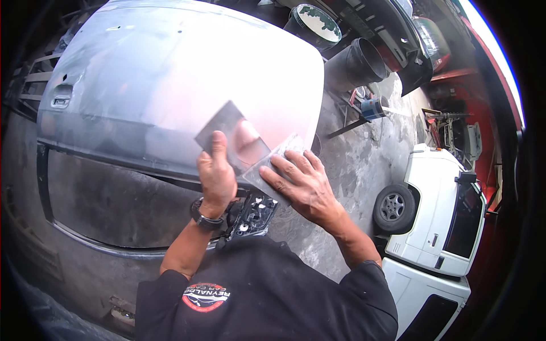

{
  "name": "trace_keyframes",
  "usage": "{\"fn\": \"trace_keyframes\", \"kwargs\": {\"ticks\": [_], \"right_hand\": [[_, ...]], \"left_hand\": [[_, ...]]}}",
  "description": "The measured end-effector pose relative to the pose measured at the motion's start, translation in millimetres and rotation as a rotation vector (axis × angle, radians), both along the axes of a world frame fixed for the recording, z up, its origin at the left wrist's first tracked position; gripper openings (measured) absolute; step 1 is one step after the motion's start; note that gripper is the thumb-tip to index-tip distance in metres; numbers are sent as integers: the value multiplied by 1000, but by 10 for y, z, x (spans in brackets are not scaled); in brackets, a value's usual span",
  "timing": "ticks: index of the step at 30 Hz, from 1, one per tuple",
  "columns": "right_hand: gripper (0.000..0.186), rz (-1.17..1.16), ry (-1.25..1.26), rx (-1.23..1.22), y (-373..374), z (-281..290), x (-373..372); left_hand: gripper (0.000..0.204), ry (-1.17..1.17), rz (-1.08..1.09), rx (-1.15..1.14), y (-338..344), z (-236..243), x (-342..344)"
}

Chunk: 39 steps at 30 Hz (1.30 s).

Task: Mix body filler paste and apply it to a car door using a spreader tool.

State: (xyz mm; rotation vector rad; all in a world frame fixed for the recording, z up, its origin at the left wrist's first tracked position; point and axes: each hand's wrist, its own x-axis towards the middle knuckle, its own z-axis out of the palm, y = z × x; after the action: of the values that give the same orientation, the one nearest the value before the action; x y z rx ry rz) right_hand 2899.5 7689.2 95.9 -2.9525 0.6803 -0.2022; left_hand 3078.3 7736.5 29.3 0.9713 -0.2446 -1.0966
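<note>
A car door panel [131,62] lies flat before me, its grey and white skin tinted pink near the right side. My left hand [217,179], wearing a black wristwatch [206,216], is closed on a thin square grey plate [222,126], thumb on top. A smooth blob of pink body filler [247,139] sits on this plate. With my right hand [307,187] I grip a flat grey spreader [263,179], several fingers laid across its top. The spreader's edge meets or overlaps the plate's right corner. Both tools are over the door's near right part; motion blurs them slightly.
The door's window frame [102,245] extends toward me on the left. Beyond its right end stand a dark bucket [355,65], a lidded bucket [315,25] and a blue can [373,109]. A white vehicle [424,227] is parked to the right on the concrete floor [358,153].
</note>
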Motion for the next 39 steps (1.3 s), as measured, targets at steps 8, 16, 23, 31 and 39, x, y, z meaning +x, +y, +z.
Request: {"fn": "trace_keyframes", "kwargs": {"ticks": [8,16,23,31,39], "right_hand": [[33,-444,-332,413,-1966,-270,165],[36,-503,-30,247,-3682,-890,816],[44,-558,125,149,-4061,-1099,1149],[48,-650,283,97,-3920,-1156,1269],[45,-517,260,250,-3848,-981,1060]], "left_hand": [[47,392,187,-224,-307,-877,1922],[40,477,-126,-751,-118,-1601,2738],[31,500,-40,-785,-133,-1593,2725],[35,467,-79,-759,-108,-1624,2747],[35,478,-96,-765,-111,-1613,2754]]}}
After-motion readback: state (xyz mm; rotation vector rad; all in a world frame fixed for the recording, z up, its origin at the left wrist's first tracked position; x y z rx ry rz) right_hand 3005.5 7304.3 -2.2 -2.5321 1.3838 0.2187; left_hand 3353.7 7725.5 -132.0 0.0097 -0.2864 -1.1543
